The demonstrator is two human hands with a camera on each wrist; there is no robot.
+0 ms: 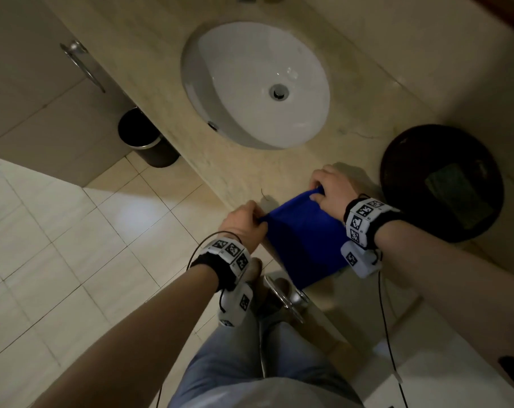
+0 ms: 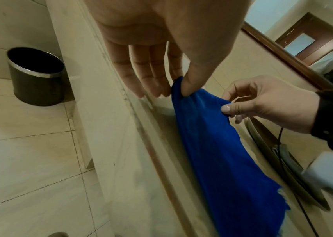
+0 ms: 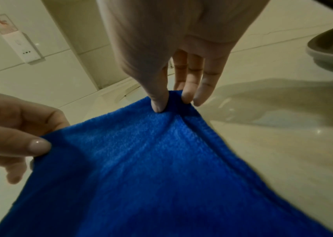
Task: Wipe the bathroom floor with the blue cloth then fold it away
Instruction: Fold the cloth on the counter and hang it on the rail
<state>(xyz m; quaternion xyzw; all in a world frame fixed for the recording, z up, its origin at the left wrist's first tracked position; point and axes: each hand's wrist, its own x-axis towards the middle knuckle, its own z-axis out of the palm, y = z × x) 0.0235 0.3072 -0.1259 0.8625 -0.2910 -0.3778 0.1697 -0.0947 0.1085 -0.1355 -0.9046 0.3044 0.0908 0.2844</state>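
The blue cloth (image 1: 305, 237) hangs spread between both hands at the front edge of the beige counter (image 1: 279, 172), its lower part dropping below the edge. My left hand (image 1: 245, 220) pinches the cloth's left top corner between thumb and fingers. My right hand (image 1: 332, 187) pinches the right top corner over the countertop. In the left wrist view the left hand (image 2: 178, 87) nips the blue cloth (image 2: 218, 152), and the right hand (image 2: 262, 102) holds the other corner. The right wrist view shows the right hand (image 3: 171, 101) pinching the blue cloth (image 3: 151, 168), with the left hand (image 3: 19, 139) at its far corner.
A white oval sink (image 1: 255, 83) sits in the counter behind the hands. A dark round tray (image 1: 441, 184) lies on the counter to the right. A black waste bin (image 1: 146, 139) stands on the pale tiled floor (image 1: 58, 245) at left. A metal towel ring (image 1: 285, 295) hangs below the counter edge.
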